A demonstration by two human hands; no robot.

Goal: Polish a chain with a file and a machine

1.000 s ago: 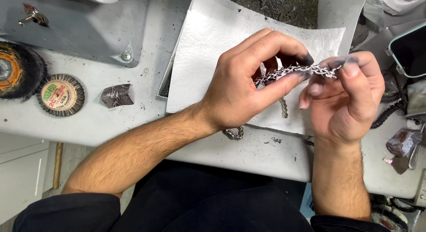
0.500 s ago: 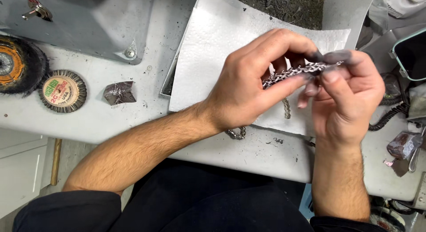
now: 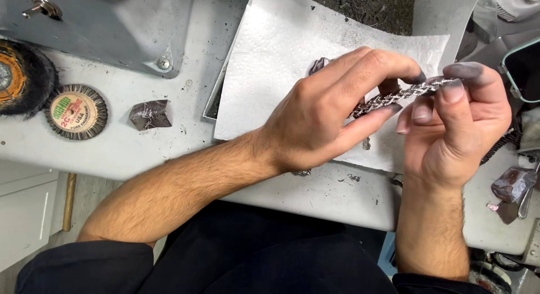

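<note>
A silver braided chain bracelet point(image 3: 406, 95) is stretched between both hands above a white paper towel point(image 3: 281, 63). My left hand point(image 3: 326, 114) pinches its left part between thumb and blackened fingertips. My right hand point(image 3: 450, 125) grips the right end between thumb and grimy fingers. A short loose end of chain hangs below my left hand, near the towel's front edge.
Two round bristle polishing wheels point(image 3: 76, 111) point(image 3: 19, 77) lie at the left on the grey bench point(image 3: 112, 153). A small dark lump of compound point(image 3: 149, 114) rests beside them. A grey machine base point(image 3: 112, 24) stands at the back left. Tools and dark lumps crowd the right edge.
Both hands have turned the bracelet slightly; my right fingers have shifted along its right end, and the chain now tilts upward to the right.
</note>
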